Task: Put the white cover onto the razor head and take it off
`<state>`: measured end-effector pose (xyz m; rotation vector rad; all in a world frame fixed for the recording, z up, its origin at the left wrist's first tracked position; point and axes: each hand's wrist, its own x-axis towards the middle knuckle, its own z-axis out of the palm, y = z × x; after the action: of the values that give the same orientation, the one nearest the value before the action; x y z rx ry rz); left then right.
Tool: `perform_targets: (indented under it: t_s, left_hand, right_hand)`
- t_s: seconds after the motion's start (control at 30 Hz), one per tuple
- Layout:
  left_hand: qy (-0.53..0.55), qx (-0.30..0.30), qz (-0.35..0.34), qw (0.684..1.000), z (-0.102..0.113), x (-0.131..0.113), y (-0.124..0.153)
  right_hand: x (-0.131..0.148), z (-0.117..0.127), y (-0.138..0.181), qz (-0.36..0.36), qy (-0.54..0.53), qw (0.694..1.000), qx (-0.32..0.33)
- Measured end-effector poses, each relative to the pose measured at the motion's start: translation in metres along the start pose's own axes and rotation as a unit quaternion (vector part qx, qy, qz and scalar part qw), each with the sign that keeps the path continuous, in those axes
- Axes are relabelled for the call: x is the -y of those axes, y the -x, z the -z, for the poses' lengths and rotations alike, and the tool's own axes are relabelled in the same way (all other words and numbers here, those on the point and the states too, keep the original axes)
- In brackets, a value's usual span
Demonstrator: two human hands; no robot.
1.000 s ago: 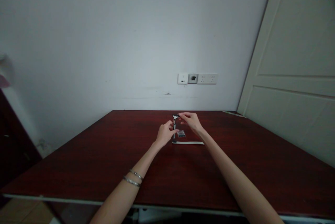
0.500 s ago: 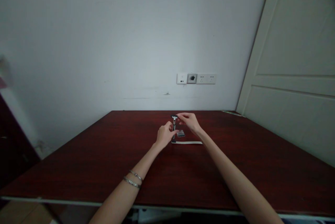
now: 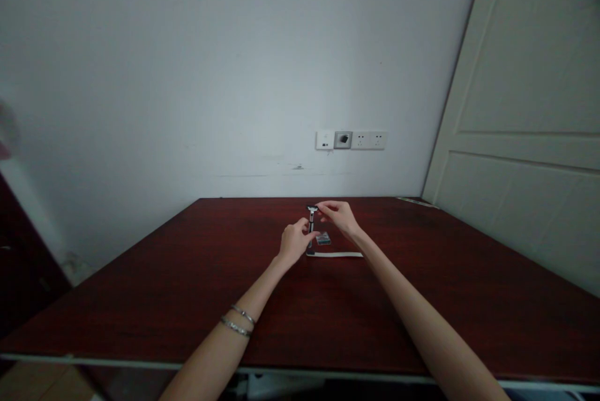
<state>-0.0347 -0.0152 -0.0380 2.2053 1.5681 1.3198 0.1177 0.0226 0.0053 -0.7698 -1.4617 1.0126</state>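
Note:
A black-and-silver razor (image 3: 311, 217) stands upright above the middle of the table, its T-shaped head at the top. My left hand (image 3: 294, 242) is closed around the handle from the left, fingers behind and thumb in front. At the right end of the head, my right hand (image 3: 340, 217) pinches with thumb and forefinger; the exact contact is too small to see. Behind the handle and between my hands lies a small clear case (image 3: 323, 238) with dark contents. Below the handle a small dark piece (image 3: 310, 253) rests by the left end of a white strip (image 3: 337, 255).
The dark red wooden table (image 3: 187, 301) reaches back to a pale wall (image 3: 210, 76). Several sockets and plates (image 3: 351, 140) are set in the wall above its back edge. A panelled door (image 3: 525, 157) stands at the right.
The view has shifted very slightly. Both hands and the razor hold practically the same position.

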Motion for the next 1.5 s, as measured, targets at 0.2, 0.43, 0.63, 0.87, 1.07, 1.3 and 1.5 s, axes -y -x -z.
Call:
perform_targets:
  t_s: [0.2,0.43,0.63,0.87,1.07,1.3,1.5]
  left_hand:
    - [0.000,0.011,0.014,1.000,0.003,-0.006,0.001]
    - [-0.022,0.016,-0.010,1.000,0.000,-0.005,0.001]
    - [-0.072,0.026,-0.006,0.997,0.002,-0.010,0.002]
    - [-0.091,0.026,0.015,0.995,0.005,-0.016,0.003]
    - [-0.085,0.031,0.034,0.995,0.006,-0.019,0.003]
    - [-0.079,0.025,0.009,0.997,0.006,-0.020,0.004]
    - [-0.072,0.028,0.028,0.997,0.008,-0.024,0.005]
  right_hand:
    - [0.000,0.002,-0.001,0.021,0.039,0.999,0.011]
    - [-0.003,0.002,-0.003,0.042,0.078,0.996,0.006]
    - [-0.002,0.002,-0.001,0.057,0.098,0.993,0.010]
    - [-0.001,0.002,-0.001,0.066,0.097,0.993,0.015]
    - [-0.004,0.000,-0.002,0.047,0.059,0.997,0.009]
    - [0.002,0.004,-0.003,0.033,0.044,0.998,0.022]
    - [0.006,0.008,-0.002,0.034,0.049,0.997,0.054]
